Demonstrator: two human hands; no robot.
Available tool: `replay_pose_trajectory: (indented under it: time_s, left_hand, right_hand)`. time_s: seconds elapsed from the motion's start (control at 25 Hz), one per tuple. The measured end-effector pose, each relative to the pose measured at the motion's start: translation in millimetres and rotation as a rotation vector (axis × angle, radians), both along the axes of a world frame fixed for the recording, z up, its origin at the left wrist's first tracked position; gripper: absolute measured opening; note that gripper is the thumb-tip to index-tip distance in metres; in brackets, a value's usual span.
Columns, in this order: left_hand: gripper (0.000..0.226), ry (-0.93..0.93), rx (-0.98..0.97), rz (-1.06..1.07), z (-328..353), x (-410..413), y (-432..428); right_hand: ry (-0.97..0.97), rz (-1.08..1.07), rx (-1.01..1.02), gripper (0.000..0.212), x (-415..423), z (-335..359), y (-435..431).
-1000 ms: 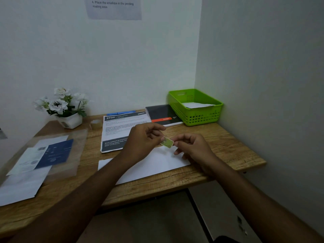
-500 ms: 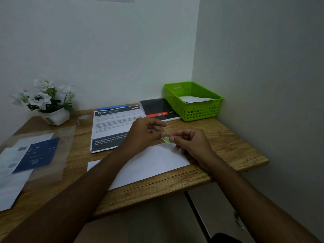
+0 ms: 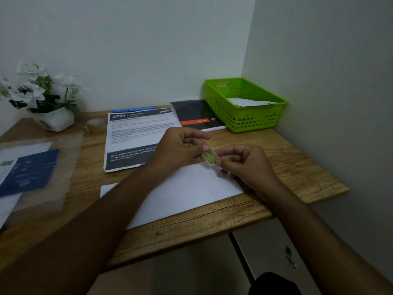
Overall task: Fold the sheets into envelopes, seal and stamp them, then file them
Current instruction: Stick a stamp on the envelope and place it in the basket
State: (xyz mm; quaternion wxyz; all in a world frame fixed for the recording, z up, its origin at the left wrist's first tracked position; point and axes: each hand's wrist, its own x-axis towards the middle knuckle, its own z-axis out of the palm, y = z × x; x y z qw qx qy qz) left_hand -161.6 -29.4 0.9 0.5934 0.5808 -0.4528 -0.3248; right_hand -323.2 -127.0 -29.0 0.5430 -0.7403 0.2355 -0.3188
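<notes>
A small green stamp [image 3: 210,157] hangs just above the desk, pinched at its two ends by both hands. My left hand [image 3: 180,147] holds its upper left end between thumb and forefinger. My right hand [image 3: 244,165] pinches its lower right end. Beneath them lies a white folded sheet or envelope [image 3: 180,192] flat on the wooden desk [image 3: 287,167], partly covered by my left forearm. A green plastic basket [image 3: 244,118] at the back right corner holds a white envelope [image 3: 248,102].
A printed instruction sheet [image 3: 131,137], a black notebook [image 3: 195,113], a blue pen [image 3: 134,109] and a tape roll [image 3: 96,125] lie behind the hands. White flowers in a pot [image 3: 42,96] stand at the back left. A clear sleeve with blue and white papers [image 3: 32,167] covers the left.
The stamp, edge-on half a second ago, now shows its face again between my fingers. The hands stay at the same spot; the camera has tipped downward and a little to the right.
</notes>
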Motion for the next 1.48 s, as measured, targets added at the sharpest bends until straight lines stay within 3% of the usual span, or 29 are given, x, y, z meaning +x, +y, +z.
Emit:
replay_pose_trajectory:
  time_s: [0.48,0.8,0.96,1.12,1.28,1.48]
  left_hand:
    - [0.024,-0.088,-0.033,0.057,-1,2,0]
    - [0.019,-0.138,-0.039,-0.009,-16,0,-7]
    - [0.012,-0.433,0.030,0.100,-25,3,-13]
    - [0.031,-0.745,0.154,0.061,-27,-3,-15]
    - [0.026,-0.683,0.183,0.050,-25,-9,-20]
    - [0.007,-0.513,0.150,0.084,-16,-2,-16]
  right_hand:
    - [0.010,0.054,-0.003,0.029,-2,1,2]
    - [-0.026,-0.069,-0.006,0.008,-1,3,6]
    - [-0.033,-0.206,-0.043,0.011,-2,1,5]
    - [-0.072,-0.360,-0.035,0.014,-3,-1,3]
    - [-0.010,-0.360,-0.032,0.004,-2,1,5]
    - [0.058,-0.290,-0.030,0.010,0,4,8]
